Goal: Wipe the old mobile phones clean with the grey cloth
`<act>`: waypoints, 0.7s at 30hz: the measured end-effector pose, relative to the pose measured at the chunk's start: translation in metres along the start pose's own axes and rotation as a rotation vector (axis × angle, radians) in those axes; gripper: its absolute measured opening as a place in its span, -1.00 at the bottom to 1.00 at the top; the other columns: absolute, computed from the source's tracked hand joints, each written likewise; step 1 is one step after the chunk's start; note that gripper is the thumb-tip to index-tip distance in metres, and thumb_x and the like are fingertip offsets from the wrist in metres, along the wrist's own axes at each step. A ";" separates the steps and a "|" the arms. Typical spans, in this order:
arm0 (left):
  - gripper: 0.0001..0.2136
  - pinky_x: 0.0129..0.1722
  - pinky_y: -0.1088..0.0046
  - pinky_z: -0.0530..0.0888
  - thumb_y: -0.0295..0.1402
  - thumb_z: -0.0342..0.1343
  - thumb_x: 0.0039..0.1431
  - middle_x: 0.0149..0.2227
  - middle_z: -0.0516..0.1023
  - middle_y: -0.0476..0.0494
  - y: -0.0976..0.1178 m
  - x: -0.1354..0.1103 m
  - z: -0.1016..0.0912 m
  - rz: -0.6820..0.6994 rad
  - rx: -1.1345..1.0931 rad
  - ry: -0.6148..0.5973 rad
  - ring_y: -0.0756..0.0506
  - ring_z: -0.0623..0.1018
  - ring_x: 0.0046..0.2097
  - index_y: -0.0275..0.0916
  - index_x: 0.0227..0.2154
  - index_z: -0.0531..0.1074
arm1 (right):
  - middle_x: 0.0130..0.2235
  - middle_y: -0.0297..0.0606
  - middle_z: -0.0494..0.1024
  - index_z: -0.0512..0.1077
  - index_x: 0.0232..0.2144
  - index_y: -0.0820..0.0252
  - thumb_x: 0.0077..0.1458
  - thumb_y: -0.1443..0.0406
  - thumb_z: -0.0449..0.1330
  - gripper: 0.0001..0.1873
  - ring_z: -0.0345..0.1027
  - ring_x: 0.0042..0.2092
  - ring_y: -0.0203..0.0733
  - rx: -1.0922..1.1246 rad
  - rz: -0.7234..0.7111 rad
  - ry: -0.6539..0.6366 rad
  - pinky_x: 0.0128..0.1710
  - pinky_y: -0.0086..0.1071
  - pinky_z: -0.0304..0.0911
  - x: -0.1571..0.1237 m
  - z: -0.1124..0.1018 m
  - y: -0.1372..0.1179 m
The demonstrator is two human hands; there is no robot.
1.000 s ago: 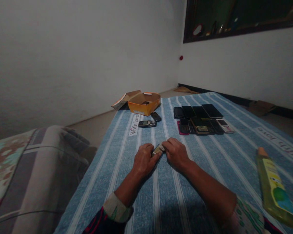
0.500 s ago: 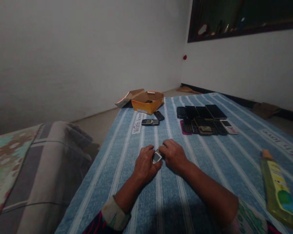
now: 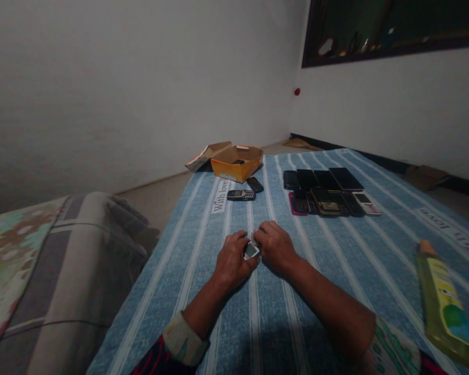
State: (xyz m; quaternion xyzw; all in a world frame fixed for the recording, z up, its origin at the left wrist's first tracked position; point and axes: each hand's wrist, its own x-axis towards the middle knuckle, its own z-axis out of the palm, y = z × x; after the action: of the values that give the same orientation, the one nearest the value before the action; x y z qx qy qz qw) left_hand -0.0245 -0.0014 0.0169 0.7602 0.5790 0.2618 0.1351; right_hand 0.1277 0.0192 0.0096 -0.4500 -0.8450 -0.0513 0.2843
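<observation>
Between my hands is a small silver-white mobile phone [image 3: 251, 251], its greyish screen facing up. My left hand [image 3: 234, 260] is closed around its left side, thumb along the near edge and fingers at the far edge. My right hand [image 3: 274, 246] is closed, with bunched fingertips at the phone's upper right. Something whitish shows under those fingertips, too small to tell whether it is part of the phone or a separate piece. Beyond my hands lie a dark keypad phone [image 3: 241, 195] and another dark phone [image 3: 254, 184].
An open orange cardboard box [image 3: 236, 171] stands at the far end of the blue striped cloth [image 3: 203, 245]. Several phones lie in two rows at the right, including a black one [image 3: 346, 179]. A bottle of yellow-green liquid [image 3: 447, 307] lies at the right; grey striped fabric [image 3: 70, 276] is at the left.
My right hand has shifted slightly up and left over the phone's far end. The left hand and the phone have hardly moved.
</observation>
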 end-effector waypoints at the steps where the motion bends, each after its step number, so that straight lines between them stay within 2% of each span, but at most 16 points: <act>1: -0.73 0.07 0.10 0.43 -0.40 0.27 -0.13 0.04 0.51 -0.32 0.000 0.000 0.000 -0.004 0.010 -0.006 -0.33 0.47 0.06 -0.25 -0.27 0.58 | -0.35 -0.19 0.42 0.48 -0.43 0.20 0.17 0.44 0.13 -0.83 0.18 -0.26 -0.13 -0.015 0.023 0.000 -0.31 -0.33 0.07 0.000 0.000 0.002; 3: -0.73 0.08 0.09 0.42 -0.41 0.27 -0.12 0.04 0.50 -0.35 0.001 0.000 0.000 -0.003 0.022 -0.015 -0.34 0.47 0.07 -0.28 -0.26 0.57 | -0.35 -0.19 0.42 0.47 -0.44 0.21 0.16 0.44 0.14 -0.83 0.19 -0.26 -0.13 -0.019 0.032 0.000 -0.30 -0.33 0.08 -0.002 -0.002 0.001; 7: -0.76 0.10 0.12 0.41 -0.45 0.25 -0.12 0.04 0.51 -0.33 0.000 0.000 0.001 0.013 0.015 -0.013 -0.33 0.46 0.09 -0.27 -0.29 0.56 | -0.34 -0.20 0.41 0.48 -0.39 0.19 0.13 0.47 0.11 -0.83 0.18 -0.25 -0.12 0.065 -0.045 -0.034 -0.27 -0.31 0.11 -0.006 -0.005 -0.008; 13: -0.83 0.08 0.14 0.43 -0.39 0.23 -0.05 0.03 0.51 -0.32 -0.002 0.001 0.002 0.027 -0.004 0.003 -0.31 0.48 0.06 -0.26 -0.32 0.56 | -0.26 -0.19 0.41 0.47 -0.28 0.20 -0.01 0.48 0.13 -0.77 0.18 -0.19 -0.11 0.187 -0.086 -0.130 -0.17 -0.28 0.16 -0.005 -0.011 -0.010; 21: -0.77 0.09 0.12 0.42 -0.41 0.23 -0.06 0.04 0.51 -0.35 -0.004 0.000 0.002 0.020 0.011 -0.001 -0.33 0.47 0.08 -0.28 -0.27 0.57 | -0.29 -0.22 0.42 0.50 -0.32 0.20 0.06 0.50 0.12 -0.80 0.21 -0.20 -0.15 0.179 -0.063 -0.195 -0.19 -0.32 0.17 0.000 -0.013 -0.004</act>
State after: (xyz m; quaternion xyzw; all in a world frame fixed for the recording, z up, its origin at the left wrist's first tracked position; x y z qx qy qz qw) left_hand -0.0265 0.0005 0.0129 0.7668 0.5728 0.2597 0.1283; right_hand 0.1299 0.0122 0.0211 -0.3988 -0.8836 0.0594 0.2382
